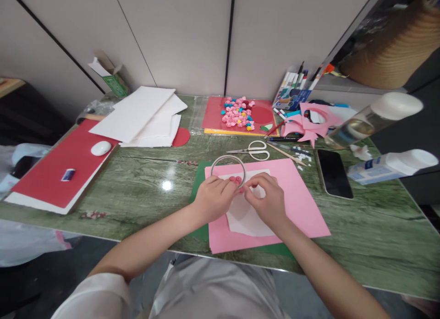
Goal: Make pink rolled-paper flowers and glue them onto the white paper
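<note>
A thin pale hoop (pixel 228 157) stands tilted over the white paper, its lower part hidden behind my left hand. Small round pink pieces (pixel 235 179) show inside it at the lower right. My left hand (pixel 215 197) is closed, with its fingers around the hoop's lower edge. Thumb and forefinger of my right hand (pixel 266 200) pinch a small pink piece (pixel 241 189) beside the left fingertips. Both hands rest over a white paper sheet (pixel 247 220), which lies on pink paper (pixel 302 209). Green paper (pixel 200 172) sticks out underneath.
Scissors (pixel 256 150) and a pencil (pixel 287 154) lie behind the papers. Pink flower-like pieces (pixel 237 113) sit on a red packet (pixel 213 112). At right are a phone (pixel 334 173) and two bottles (pixel 378 119); at left, white sheets (pixel 137 110) and a red board (pixel 51 181).
</note>
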Demonstrator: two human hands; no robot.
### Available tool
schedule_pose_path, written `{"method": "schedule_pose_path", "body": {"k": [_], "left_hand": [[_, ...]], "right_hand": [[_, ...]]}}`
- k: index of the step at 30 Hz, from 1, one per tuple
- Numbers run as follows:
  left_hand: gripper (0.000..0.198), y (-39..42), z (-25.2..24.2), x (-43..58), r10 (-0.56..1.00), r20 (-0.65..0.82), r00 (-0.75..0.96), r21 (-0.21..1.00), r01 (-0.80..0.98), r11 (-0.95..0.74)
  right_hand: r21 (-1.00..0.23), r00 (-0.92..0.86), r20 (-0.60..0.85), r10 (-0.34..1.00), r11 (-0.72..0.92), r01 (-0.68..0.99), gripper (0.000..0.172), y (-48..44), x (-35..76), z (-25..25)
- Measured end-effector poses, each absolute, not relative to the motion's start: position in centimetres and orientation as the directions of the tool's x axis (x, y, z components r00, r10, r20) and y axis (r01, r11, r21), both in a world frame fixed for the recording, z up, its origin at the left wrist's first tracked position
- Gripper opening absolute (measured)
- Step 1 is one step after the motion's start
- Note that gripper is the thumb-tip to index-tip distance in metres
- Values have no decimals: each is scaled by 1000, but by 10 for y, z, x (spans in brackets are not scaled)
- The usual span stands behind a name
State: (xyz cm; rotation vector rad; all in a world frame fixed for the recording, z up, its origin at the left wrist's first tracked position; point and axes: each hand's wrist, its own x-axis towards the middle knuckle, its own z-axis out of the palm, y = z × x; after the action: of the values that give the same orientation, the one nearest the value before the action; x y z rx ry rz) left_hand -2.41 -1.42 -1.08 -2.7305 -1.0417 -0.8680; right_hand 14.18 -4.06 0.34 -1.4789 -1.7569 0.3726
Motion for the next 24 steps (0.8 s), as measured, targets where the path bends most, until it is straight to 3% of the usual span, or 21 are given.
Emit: {"method": "schedule_pose_path", "body": {"k": [12, 24], "left_hand": [[12, -20, -15, -22, 598, 620, 508, 243, 600, -762], [9, -23, -12, -17, 552, 691, 466, 272, 541, -796]], "right_hand": [[-802, 164, 376, 912, 231, 550, 14, -49, 128, 8], [-800, 225, 352, 909, 167, 577, 10, -32, 144, -4]]}}
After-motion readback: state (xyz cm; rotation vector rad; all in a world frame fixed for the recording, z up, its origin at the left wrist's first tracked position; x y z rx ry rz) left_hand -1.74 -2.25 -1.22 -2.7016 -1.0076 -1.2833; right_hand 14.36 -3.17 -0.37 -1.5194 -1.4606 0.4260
